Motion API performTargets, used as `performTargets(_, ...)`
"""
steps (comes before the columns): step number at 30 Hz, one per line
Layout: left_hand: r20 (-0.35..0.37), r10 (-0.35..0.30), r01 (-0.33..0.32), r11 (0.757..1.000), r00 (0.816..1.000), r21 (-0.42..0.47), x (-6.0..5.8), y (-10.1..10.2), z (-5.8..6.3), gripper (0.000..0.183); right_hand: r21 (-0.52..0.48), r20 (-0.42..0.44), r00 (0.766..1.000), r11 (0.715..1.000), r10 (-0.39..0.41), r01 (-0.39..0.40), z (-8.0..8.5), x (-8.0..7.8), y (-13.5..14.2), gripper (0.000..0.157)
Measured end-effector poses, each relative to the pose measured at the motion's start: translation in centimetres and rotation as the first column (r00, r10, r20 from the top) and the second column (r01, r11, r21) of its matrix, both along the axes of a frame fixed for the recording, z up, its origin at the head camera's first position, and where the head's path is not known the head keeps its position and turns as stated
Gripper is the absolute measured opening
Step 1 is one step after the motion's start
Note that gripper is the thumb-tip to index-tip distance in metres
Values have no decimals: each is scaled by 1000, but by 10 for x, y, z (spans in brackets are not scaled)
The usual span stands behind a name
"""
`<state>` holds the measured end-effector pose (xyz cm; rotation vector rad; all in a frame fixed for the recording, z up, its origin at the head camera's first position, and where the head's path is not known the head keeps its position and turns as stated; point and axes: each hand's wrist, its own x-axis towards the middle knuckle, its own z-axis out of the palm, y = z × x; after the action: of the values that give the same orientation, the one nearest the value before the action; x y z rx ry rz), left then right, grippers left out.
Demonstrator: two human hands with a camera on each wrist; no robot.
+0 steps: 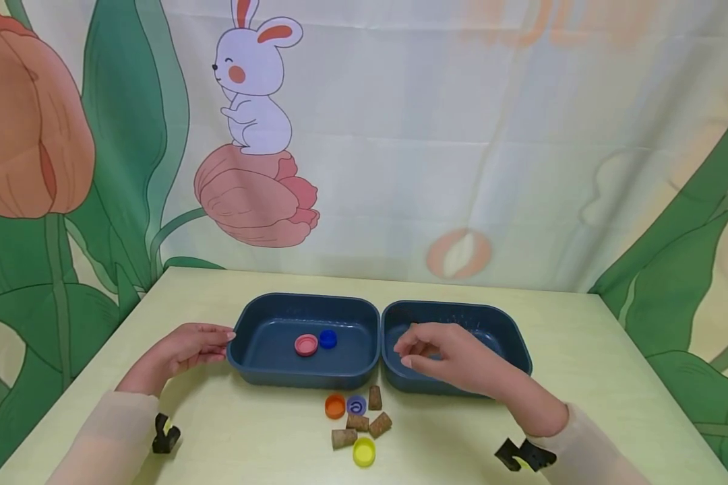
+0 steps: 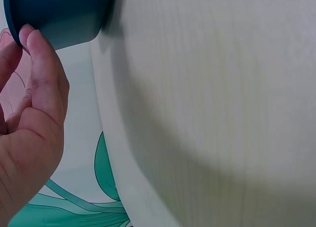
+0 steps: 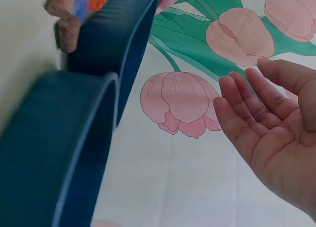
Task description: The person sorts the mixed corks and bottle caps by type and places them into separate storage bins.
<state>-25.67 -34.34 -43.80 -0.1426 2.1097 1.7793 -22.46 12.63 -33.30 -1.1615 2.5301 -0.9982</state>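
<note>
My left hand (image 1: 193,347) holds the left end of a dark blue tub (image 1: 303,378) at its rim. In the left wrist view, digits lie on both sides of that tub's rim (image 2: 20,43). Inside the tub are a pink bottle cap (image 1: 306,345) and a blue bottle cap (image 1: 328,339). Over a second dark blue tub (image 1: 509,337), close beside the first, hovers my right hand (image 1: 455,353). Its fingers are loosely bent, with nothing in the palm in the right wrist view. The hand hides part of this tub's inside.
In front of the tubs lie several corks (image 1: 342,439), an orange cap (image 1: 335,406), a purple cap (image 1: 356,405) and a yellow cap (image 1: 364,452). Behind the pale table (image 1: 267,444) hangs a printed cloth (image 1: 388,168) with a rabbit and tulips.
</note>
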Motion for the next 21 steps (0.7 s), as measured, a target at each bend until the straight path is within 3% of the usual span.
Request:
performTargets(12,8,3,-3,1000,1000,4,0,1,0,32,19,3,999,999,-38,38,-32,24,9,17)
performTargets(21,7,-2,2,1000,1000,3,0,0,-2,31,178,2,999,984,32,-32,-73,22,-2,27)
